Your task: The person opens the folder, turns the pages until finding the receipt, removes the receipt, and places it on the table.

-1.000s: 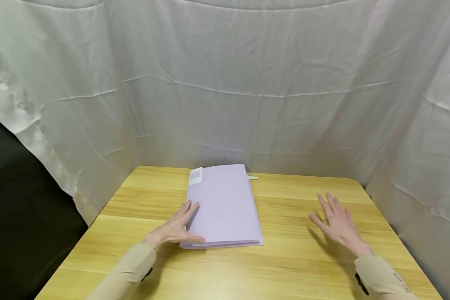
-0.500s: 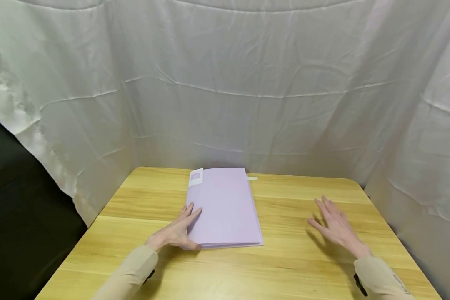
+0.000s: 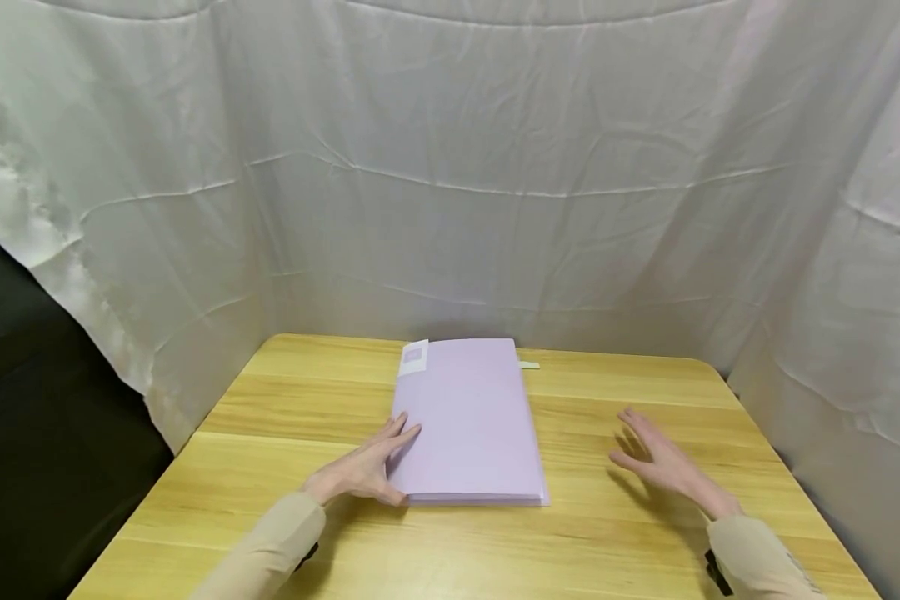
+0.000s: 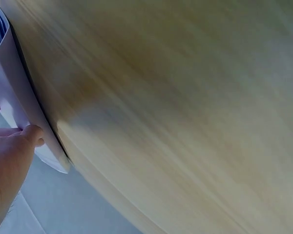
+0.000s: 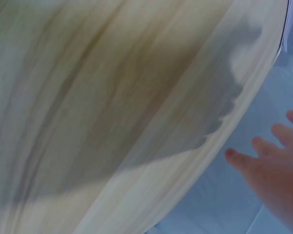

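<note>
A lilac file folder [image 3: 468,425] lies closed on the wooden table, with a white label [image 3: 414,357] at its far left corner. My left hand [image 3: 367,471] is at the folder's left edge, thumb by the near corner and fingers spread over the cover's side. The left wrist view has fingertips against the folder's spine [image 4: 19,92], and sheets show at its open end. Off to the right, my right hand [image 3: 667,462] hovers over the table with its fingers extended, holding nothing. Its fingers also appear spread in the right wrist view.
A short pale strip [image 3: 529,365] sticks out beyond the folder's far right side. Behind the table [image 3: 607,542] and along its sides hang light grey curtains [image 3: 480,183]. Dark cloth [image 3: 37,433] shows at the left.
The folder has slid right and slightly nearer, with my left hand moving along against its left edge. My right hand has turned and shifted a little left and nearer.
</note>
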